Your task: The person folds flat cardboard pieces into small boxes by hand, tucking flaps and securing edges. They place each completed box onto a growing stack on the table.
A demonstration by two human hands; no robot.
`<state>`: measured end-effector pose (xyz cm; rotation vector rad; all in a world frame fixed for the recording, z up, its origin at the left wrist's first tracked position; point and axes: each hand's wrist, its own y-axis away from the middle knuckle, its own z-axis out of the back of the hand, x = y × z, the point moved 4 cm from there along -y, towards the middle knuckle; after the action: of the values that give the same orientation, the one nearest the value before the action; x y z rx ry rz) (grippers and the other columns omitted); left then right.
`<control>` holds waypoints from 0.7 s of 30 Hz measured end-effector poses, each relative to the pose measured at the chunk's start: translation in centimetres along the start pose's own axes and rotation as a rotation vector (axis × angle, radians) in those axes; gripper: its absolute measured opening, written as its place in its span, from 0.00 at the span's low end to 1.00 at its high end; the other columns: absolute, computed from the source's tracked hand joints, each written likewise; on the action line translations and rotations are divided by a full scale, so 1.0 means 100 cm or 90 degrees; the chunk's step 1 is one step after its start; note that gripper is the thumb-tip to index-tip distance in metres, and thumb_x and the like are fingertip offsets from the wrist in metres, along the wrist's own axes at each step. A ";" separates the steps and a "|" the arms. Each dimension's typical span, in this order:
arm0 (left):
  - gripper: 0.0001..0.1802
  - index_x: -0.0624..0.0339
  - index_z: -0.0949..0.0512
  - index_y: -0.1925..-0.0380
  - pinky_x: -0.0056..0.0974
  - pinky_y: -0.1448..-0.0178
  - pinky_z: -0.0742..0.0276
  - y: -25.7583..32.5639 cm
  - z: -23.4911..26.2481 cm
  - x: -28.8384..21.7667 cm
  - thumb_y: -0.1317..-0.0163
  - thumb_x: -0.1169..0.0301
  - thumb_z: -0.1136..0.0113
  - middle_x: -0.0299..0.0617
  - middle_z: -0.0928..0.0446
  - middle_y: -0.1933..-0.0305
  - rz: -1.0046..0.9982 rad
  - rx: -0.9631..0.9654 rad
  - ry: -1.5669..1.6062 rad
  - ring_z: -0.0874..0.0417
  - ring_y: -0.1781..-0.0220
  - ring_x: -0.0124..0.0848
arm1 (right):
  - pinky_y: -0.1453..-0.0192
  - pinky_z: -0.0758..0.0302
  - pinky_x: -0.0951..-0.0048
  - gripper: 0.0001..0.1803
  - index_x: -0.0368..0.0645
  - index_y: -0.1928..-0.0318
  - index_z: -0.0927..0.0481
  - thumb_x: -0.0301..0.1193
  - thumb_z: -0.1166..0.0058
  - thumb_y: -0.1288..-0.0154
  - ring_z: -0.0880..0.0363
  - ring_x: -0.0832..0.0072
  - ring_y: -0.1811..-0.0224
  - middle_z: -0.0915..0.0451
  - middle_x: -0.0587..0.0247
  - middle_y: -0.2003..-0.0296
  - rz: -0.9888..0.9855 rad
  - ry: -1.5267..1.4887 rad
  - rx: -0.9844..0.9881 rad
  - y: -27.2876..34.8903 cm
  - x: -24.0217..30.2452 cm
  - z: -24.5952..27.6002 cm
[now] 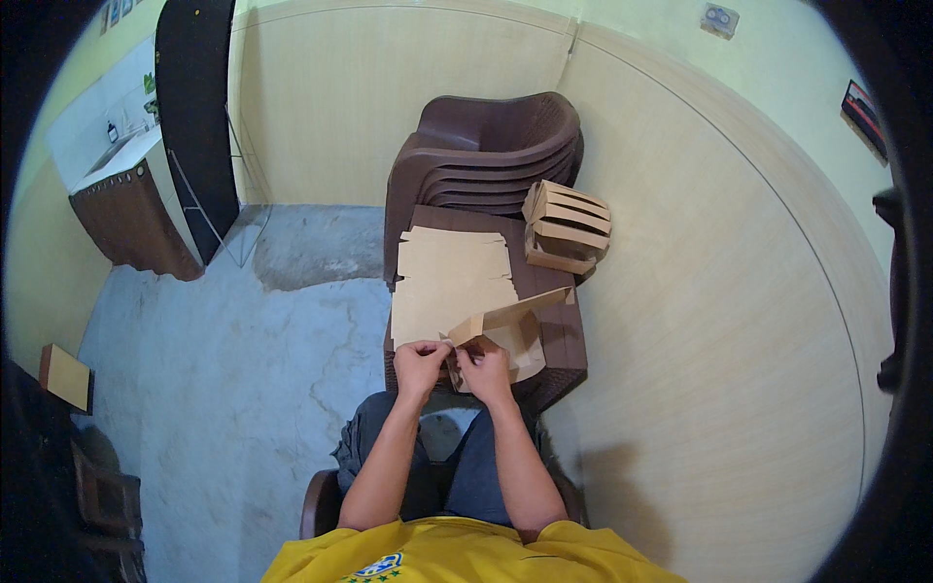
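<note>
Both hands are at the left corner of a partly folded brown cardboard box (530, 355) at the near edge of a dark brown table (544, 282). My left hand (420, 365) has its fingers pinched at the box's corner flap. Close beside it, my right hand (485, 370) is closed on the same corner from the inner side. A long panel of the box stands tilted up toward the right. Behind my hands, flat cardboard sheets (452, 267) with notched edges lie on the table. The exact fold between my fingertips is too small to make out.
Folded cardboard boxes (567, 228) sit at the table's far right corner, near the wood-panelled wall (719, 291). Stacked brown plastic chairs (486, 155) stand behind the table. At far left are a sink counter (136, 160) with a brown curtain and a dark door panel (197, 126).
</note>
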<state>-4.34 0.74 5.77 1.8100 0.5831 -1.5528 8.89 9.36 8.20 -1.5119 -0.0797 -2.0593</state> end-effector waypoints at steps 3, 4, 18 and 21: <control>0.13 0.69 0.07 0.64 0.36 0.67 0.12 0.001 0.002 -0.001 0.37 0.66 0.23 0.40 0.10 0.69 0.007 0.004 -0.027 0.11 0.70 0.26 | 0.54 0.10 0.66 0.07 0.30 0.55 0.13 0.22 0.34 0.30 0.07 0.71 0.61 0.08 0.54 0.62 -0.035 -0.022 0.033 0.002 -0.007 -0.002; 0.13 0.68 0.07 0.64 0.36 0.67 0.12 0.000 0.002 -0.001 0.37 0.66 0.22 0.41 0.10 0.69 0.007 0.005 -0.046 0.11 0.70 0.25 | 0.53 0.09 0.66 0.07 0.30 0.55 0.13 0.22 0.34 0.30 0.07 0.71 0.61 0.08 0.54 0.62 -0.044 -0.034 0.040 0.003 -0.008 -0.003; 0.10 0.67 0.07 0.65 0.34 0.68 0.13 -0.003 0.006 0.013 0.38 0.68 0.22 0.41 0.10 0.70 0.022 0.046 -0.057 0.11 0.71 0.26 | 0.54 0.16 0.68 0.07 0.32 0.60 0.11 0.26 0.31 0.32 0.11 0.75 0.62 0.08 0.57 0.64 0.015 -0.056 0.063 0.007 0.000 0.006; 0.11 0.67 0.07 0.65 0.33 0.68 0.13 0.002 0.004 0.014 0.37 0.68 0.22 0.40 0.10 0.68 0.035 0.055 -0.029 0.12 0.70 0.25 | 0.56 0.18 0.69 0.09 0.34 0.61 0.11 0.29 0.28 0.32 0.13 0.77 0.65 0.09 0.58 0.67 -0.067 -0.105 0.091 0.005 -0.011 0.008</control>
<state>-4.19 0.14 4.42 1.8348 0.4472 -1.5992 10.02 9.71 7.36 -1.6148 -0.3689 -1.9591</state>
